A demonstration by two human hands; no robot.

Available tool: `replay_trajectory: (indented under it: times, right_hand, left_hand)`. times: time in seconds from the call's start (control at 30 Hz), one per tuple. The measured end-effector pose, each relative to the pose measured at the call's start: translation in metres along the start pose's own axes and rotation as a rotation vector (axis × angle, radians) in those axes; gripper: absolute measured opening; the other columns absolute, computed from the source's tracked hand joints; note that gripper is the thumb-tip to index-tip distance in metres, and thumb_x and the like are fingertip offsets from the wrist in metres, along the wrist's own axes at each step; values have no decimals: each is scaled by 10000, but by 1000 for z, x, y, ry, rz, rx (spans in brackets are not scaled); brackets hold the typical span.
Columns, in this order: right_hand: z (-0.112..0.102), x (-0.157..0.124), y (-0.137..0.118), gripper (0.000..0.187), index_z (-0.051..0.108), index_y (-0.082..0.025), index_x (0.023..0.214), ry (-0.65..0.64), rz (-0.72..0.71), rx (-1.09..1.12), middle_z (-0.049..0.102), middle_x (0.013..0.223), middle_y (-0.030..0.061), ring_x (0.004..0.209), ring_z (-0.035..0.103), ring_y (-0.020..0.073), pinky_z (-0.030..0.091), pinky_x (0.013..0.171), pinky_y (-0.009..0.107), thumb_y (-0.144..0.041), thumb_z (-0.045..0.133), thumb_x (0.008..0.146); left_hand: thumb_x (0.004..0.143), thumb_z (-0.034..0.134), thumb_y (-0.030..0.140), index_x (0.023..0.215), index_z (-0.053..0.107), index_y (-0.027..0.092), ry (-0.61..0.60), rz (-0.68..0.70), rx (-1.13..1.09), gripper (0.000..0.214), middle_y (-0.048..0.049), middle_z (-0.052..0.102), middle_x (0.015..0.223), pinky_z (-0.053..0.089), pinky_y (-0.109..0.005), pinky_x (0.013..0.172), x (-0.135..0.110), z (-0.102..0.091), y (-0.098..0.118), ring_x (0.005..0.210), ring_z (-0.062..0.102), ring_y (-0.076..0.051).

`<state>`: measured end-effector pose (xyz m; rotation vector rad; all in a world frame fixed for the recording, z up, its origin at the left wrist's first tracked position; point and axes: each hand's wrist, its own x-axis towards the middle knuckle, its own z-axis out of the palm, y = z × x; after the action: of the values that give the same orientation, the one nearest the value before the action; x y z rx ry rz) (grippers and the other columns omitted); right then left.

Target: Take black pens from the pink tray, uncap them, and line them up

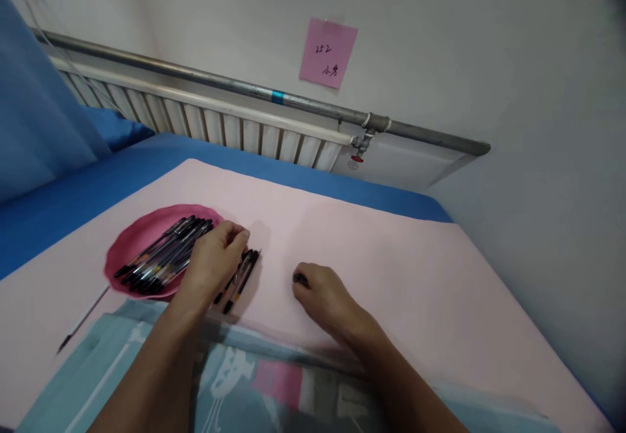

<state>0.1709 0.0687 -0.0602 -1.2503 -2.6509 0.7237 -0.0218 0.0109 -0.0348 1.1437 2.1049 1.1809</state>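
Curling over a small group of loose pens (240, 275), the left hand (215, 263) lies on the pink sheet (391, 257) just beside the pink plate (128, 242). Its fingers (235, 234) are bent narrow, with the tips drawn together at the far ends of those pens. Whether they grip a pen or only rest on it cannot be told. Two or three pens show from under this hand, lying side by side and pointing away from the person.

The right hand (325, 295) rests on the sheet, a little apart from the left. Its fingers are closed narrow about a small dark piece (299, 280), which shows at the fingertips; what the piece is cannot be made out.

One plate stands on the bench, holding a bundle of dark pens (163, 253), roughly eight or more, too tightly packed for a sure count. One single pen (81, 321) lies alone on the sheet, well apart to the left of the plate. One pink note (327, 51) hangs on the wall above a radiator (220, 123).
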Motion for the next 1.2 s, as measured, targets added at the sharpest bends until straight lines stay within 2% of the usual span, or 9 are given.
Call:
replay_trajectory:
  times: [0.17,0.3,0.43,0.6,0.67,0.9,1.0,1.13,1.2]
  right_hand:
    - [30,7,-41,92,584,-172,746,-26,-142,82,621,726,31,620,500,125,280,543,231,-154,495,730]
    - [45,10,-56,125,599,-183,818,-17,-200,167,631,756,30,647,520,135,307,563,230,-156,506,739]
    - [36,12,-52,119,600,-187,856,23,-158,364,629,782,17,665,524,127,347,592,226,-206,516,773]
    - [19,15,-34,184,610,-168,868,124,49,520,609,756,22,657,527,127,378,601,243,-225,446,806]
    - [18,14,-29,202,612,-173,874,120,49,495,610,757,22,657,532,129,381,609,248,-184,425,798]
    - [19,14,-31,107,605,-179,820,186,-82,138,595,787,49,787,497,166,367,695,279,-183,501,794]
    - [24,22,-31,54,596,-184,776,219,-81,351,577,789,25,738,514,136,404,672,261,-194,545,763]
    - [39,33,-34,75,548,-188,803,125,126,825,523,650,-27,488,475,86,399,436,206,-231,551,742]
    - [44,36,-36,91,520,-190,803,124,172,908,506,626,-41,443,457,76,377,382,192,-234,556,731]
  left_hand:
    - [765,454,378,757,589,196,2,36,39,227,-8,638,647,391,-251,516,0,4,1,505,537,-137]
    - [769,447,370,776,602,190,1,33,54,237,-23,653,693,390,-255,528,-4,2,5,526,544,-141]
    - [767,444,363,772,611,188,6,37,72,242,-30,655,710,393,-261,557,-5,0,8,578,563,-152]
    - [769,437,382,784,611,189,-15,36,58,260,-25,651,707,394,-263,548,-5,1,9,560,557,-149]
    - [767,440,386,790,609,190,-22,27,64,259,-23,650,708,390,-261,533,-5,1,9,542,550,-145]
    - [773,438,383,789,603,196,-29,24,64,250,-19,649,710,389,-265,538,-6,2,9,542,548,-146]
    - [771,443,374,770,604,195,-21,34,91,240,-23,652,714,387,-269,555,-6,2,10,572,559,-155]
    - [769,446,372,778,610,190,-24,25,96,245,-31,657,712,388,-269,563,-6,2,11,595,567,-162]
    - [769,447,369,783,611,189,-27,21,81,244,-31,656,710,388,-266,554,-7,2,11,579,562,-156]
